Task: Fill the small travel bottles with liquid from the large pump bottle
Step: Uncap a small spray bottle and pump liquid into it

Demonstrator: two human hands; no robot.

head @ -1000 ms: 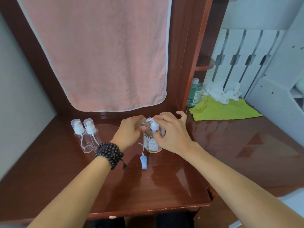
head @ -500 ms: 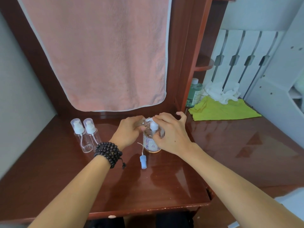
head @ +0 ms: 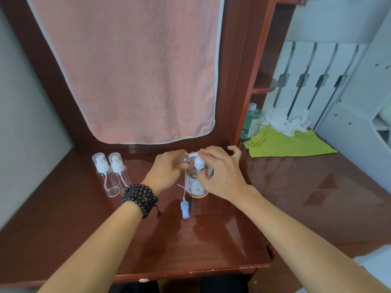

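A: Where is the large pump bottle point(head: 196, 182) located?
B: It is stood upright on the wooden desk point(head: 211, 240), its white pump head pressed by the right hand point(head: 220, 174).
A: And the left hand point(head: 167, 172)?
B: A small clear travel bottle point(head: 184, 159) is gripped at the spout. Two capped travel bottles point(head: 111, 174) (upright, touching) are placed left.
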